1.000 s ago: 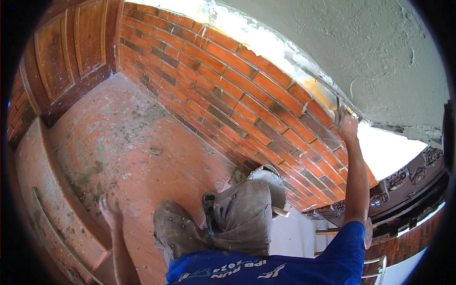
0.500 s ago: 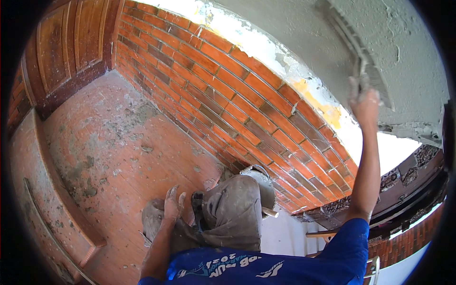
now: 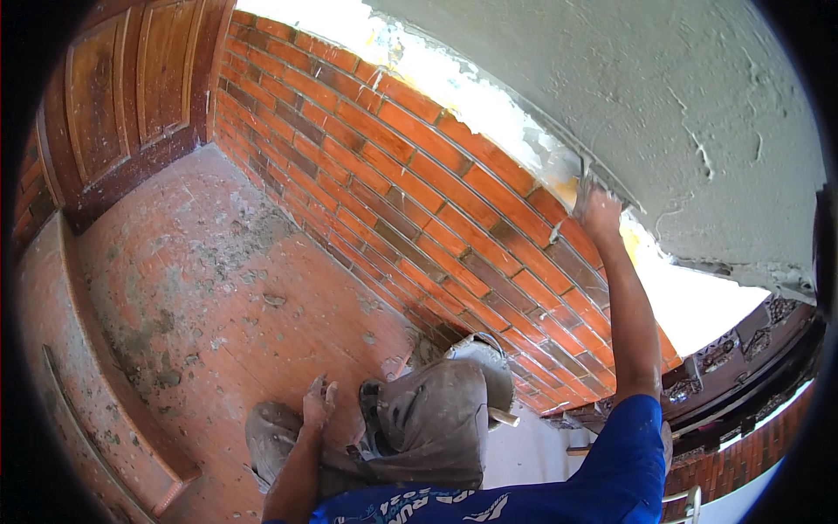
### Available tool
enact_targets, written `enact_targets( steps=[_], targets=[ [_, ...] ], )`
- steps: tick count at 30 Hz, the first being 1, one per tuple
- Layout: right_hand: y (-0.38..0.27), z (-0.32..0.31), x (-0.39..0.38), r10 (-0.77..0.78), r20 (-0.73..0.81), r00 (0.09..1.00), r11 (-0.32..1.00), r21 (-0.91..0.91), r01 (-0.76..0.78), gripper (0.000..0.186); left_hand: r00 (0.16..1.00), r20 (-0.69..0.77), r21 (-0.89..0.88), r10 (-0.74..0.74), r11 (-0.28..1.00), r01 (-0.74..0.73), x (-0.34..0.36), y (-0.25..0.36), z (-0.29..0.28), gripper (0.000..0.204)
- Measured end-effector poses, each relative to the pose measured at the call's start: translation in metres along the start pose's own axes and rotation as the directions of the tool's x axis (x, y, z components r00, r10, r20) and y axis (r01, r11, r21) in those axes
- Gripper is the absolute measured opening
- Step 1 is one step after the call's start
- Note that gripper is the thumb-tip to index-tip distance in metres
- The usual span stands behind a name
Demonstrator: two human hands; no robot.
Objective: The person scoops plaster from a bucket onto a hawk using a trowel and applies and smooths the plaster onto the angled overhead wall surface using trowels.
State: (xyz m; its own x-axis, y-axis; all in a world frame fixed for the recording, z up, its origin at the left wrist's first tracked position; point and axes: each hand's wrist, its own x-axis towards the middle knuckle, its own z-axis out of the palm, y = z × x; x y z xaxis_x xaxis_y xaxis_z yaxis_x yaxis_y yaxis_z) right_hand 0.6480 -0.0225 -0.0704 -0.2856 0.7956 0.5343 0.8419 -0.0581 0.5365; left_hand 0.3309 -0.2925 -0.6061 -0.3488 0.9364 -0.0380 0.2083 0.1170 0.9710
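My right hand grips the handle of a long plastering trowel at the lower edge of the grey wet plaster. The trowel's blade is seen nearly edge-on, tilted along the line where plaster meets a bare white strip with yellowish patches. Whether the whole blade touches the plaster, I cannot tell. Ridges of mortar mark the plaster to the right. Close to my bent left knee, my left hand is open and holds nothing, its fingers loosely extended and smeared with mortar.
Orange-brown brick tiling covers the lower wall. Beside my knee stands a mortar-stained bucket, a wooden handle jutting out near it. Mortar splatters dot the reddish floor. A wooden door and a raised ledge lie at left.
My right hand has brought the trowel down and left, from flat over the plaster to its lower edge, with the blade turned edge-on. My left hand has dropped slightly, still beside the knee.
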Motion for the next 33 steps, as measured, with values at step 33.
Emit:
enact_targets(
  steps=[33],
  targets=[
    [-0.209, -0.14, 0.178, -0.021, -0.08, 0.997, 0.986, 0.164, 0.034, 0.038, 0.967, -0.026, -0.1, -0.252, 0.964, 0.248, 0.038, -0.011, -0.02, 0.048]
  ],
)
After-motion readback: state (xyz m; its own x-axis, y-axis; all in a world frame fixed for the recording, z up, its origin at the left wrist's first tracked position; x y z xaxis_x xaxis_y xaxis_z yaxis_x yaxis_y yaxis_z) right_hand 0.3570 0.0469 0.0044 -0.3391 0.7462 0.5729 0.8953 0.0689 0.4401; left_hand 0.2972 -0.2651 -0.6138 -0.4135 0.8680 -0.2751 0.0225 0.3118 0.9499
